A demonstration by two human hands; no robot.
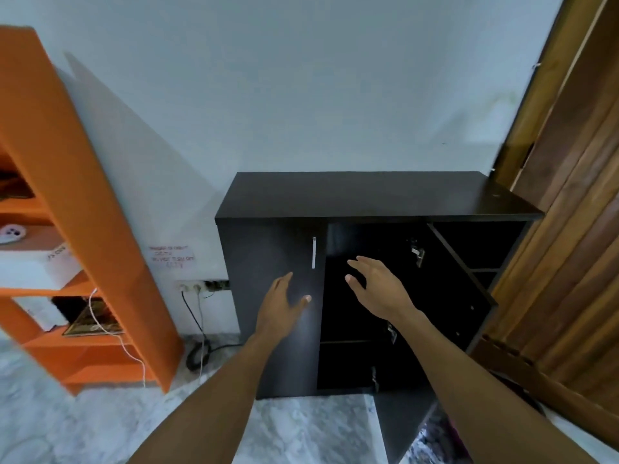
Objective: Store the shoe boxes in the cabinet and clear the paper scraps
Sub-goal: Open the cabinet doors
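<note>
A low black cabinet [378,195] stands against the white wall. Its left door [278,249] with a silver handle [314,252] is closed; its right door [445,272] is swung open, showing a dark interior with a shelf. My left hand [283,304] reaches out with straight fingers in front of the closed door, below the handle. My right hand [375,286] is open, fingers spread, in front of the open compartment. Both hands hold nothing. No shoe boxes or paper scraps are in view.
An orange shelf unit [83,182] with boxes and papers stands at the left. Cables [201,349] run from a wall socket [201,286] down to the marble floor [301,426] beside the cabinet. A wooden door [569,212] borders the cabinet on the right.
</note>
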